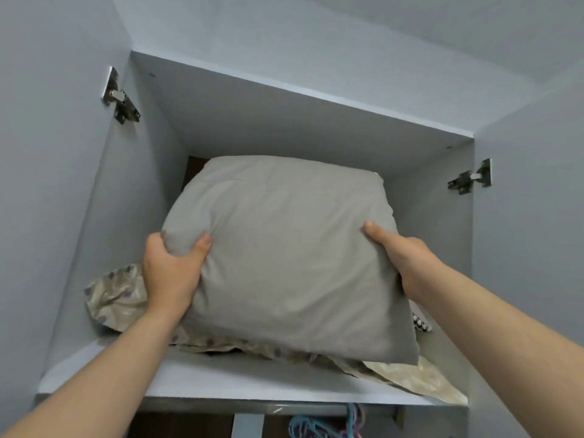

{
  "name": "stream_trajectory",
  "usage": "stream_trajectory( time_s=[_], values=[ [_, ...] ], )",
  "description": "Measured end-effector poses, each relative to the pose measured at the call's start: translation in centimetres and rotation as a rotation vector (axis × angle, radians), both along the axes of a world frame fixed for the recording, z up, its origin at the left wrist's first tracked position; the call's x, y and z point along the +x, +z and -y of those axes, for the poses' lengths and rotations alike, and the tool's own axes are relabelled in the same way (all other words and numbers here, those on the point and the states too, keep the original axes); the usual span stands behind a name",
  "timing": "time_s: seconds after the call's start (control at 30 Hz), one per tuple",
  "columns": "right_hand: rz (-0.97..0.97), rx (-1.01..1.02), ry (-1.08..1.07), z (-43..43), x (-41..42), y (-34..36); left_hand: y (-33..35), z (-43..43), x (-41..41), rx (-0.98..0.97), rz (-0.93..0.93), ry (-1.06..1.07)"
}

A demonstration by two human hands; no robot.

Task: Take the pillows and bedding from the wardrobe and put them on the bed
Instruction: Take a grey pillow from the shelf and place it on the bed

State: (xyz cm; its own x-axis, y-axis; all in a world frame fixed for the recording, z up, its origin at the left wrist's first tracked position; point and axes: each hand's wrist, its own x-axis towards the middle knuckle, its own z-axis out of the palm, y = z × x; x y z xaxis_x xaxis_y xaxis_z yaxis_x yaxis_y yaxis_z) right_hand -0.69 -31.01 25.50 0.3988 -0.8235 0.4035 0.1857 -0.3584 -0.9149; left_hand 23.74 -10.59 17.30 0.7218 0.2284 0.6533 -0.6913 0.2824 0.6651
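A plump grey pillow fills the wardrobe's top compartment, tilted with its near edge hanging over the shelf. My left hand grips its left near corner, thumb pressed into the fabric. On the right side, my right hand clasps the pillow's edge with the thumb on top. Beneath the pillow lies crumpled beige patterned bedding, which spills out at the left and at the right front. A bit of black-and-white checked fabric peeks out behind the pillow's right corner.
Both wardrobe doors stand open, with metal hinges at the left and right. The compartment's ceiling panel sits close above the pillow. Below the shelf hang coloured hangers on a rail.
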Motion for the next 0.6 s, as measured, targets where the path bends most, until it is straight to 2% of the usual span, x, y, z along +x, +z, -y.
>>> stream_trajectory(
  time_s=[0.07,0.17,0.27,0.37,0.47,0.6],
  values=[
    [-0.038,0.011,0.041,-0.4,-2.2,-1.6,-1.6,-0.4,-1.9,0.009,-0.005,-0.06],
    [0.041,-0.051,0.032,-1.6,-6.5,-4.3,-3.9,-1.6,-4.8,0.072,-0.053,-0.207],
    [0.11,-0.108,-0.035,-3.6,-12.4,-7.3,-5.9,-3.4,-8.6,0.168,-0.174,-0.468],
    [0.071,-0.204,-0.09,-6.1,-16.8,-9.9,-7.2,-4.5,-11.9,0.262,-0.314,-0.631],
    [0.019,-0.26,-0.133,-8.4,-19.9,-12.3,-9.3,-4.8,-15.7,0.376,-0.297,-0.556],
    [-0.049,-0.269,-0.203,-11.1,-22.8,-14.3,-12.3,-6.2,-19.6,0.261,-0.248,-0.429]
  ],
)
